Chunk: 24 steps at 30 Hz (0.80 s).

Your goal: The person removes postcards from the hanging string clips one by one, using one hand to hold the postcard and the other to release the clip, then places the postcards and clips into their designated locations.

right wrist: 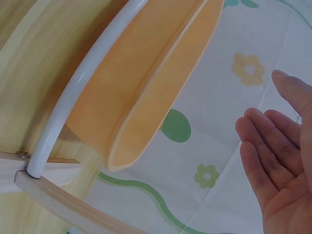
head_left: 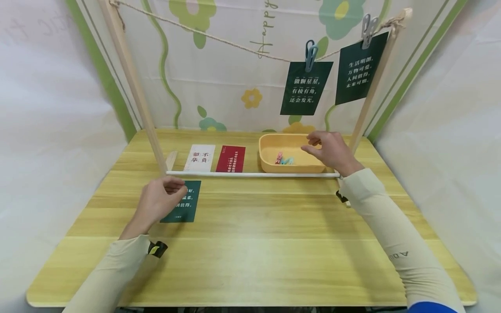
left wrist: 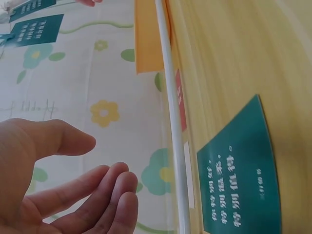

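My left hand is held over a green card with white writing, near the left post. In the left wrist view, the card lies flat on the table, and thumb and loosely bent fingers are apart with nothing between them. My right hand hovers at the right end of a yellow plastic basin, fingers relaxed and holding nothing. Small pink and pale blue clothespins lie in the basin. Two green cards hang from the rope: one under a blue clothespin, another under a grey clothespin.
A twine rope sags between a left wooden post and a right wooden post. A white rod joins the posts low down. Behind the rod lie a white card and a red card. A flower-printed cloth stands behind.
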Tool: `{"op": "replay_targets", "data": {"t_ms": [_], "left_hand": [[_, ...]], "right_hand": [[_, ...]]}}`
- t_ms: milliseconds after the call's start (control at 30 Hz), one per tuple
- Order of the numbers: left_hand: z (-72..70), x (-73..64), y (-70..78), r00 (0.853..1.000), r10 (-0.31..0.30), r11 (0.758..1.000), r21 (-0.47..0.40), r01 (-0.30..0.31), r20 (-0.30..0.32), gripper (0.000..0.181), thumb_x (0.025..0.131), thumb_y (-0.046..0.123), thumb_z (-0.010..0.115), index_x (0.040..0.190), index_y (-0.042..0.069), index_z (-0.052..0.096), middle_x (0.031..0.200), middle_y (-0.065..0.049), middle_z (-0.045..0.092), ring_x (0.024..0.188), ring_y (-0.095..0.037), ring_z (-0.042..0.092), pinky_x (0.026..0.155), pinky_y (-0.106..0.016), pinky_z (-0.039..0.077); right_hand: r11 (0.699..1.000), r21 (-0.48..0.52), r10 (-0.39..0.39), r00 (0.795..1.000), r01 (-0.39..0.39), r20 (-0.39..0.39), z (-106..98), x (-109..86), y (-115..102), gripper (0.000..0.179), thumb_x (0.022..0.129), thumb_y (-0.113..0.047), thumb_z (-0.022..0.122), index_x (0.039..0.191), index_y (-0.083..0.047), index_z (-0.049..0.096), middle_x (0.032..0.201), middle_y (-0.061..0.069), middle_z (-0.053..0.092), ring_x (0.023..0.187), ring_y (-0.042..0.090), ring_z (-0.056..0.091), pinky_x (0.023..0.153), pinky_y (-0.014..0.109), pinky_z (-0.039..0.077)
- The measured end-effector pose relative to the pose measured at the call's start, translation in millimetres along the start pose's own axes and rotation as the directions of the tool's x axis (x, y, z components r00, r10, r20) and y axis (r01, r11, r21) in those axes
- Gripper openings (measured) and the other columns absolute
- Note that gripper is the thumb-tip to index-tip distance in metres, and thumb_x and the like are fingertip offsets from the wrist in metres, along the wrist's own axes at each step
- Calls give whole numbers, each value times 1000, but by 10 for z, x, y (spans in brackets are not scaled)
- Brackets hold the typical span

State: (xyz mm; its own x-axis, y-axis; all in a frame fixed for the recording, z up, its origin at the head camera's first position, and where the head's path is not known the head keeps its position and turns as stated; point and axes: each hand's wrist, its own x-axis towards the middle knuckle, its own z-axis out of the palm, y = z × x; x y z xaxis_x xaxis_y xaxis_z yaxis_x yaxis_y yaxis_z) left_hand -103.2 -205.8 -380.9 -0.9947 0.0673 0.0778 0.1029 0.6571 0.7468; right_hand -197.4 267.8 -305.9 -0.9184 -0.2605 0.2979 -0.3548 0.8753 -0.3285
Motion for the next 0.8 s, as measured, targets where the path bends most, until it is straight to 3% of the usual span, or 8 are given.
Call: {"op": "replay_targets", "data": {"t_ms": [233,467,800], "left_hand": [[60,82,112,1000,25,1000,-19,-25,5,26,99,18,68,118,2,74,111,-17,77,97,-28,72,89,-43,62],[118,174,217,996,92,995,-27,-92,-12,23,97,15,67,115,1,75,106,-17,77,93,-26,72,84,-33,60],[204,323,388,995,101,994,-47,-102,-26,28,98,18,65,119,1,73,110,-17,77,98,-30,73,91,-45,62]], "right_hand": [[1000,-5,-19,999,19,-28,-44,-28,-28,37,96,-23,80,121,4,73,113,23,77,104,39,73,95,57,59],[998,-28,-58,996,57,-66,-119,-57,-92,36,95,-22,81,119,4,73,112,24,78,103,40,74,95,57,59],[989,-57,-140,982,134,-124,-249,-66,-202,38,93,-20,84,119,5,74,113,23,78,101,38,76,95,57,59]]}}
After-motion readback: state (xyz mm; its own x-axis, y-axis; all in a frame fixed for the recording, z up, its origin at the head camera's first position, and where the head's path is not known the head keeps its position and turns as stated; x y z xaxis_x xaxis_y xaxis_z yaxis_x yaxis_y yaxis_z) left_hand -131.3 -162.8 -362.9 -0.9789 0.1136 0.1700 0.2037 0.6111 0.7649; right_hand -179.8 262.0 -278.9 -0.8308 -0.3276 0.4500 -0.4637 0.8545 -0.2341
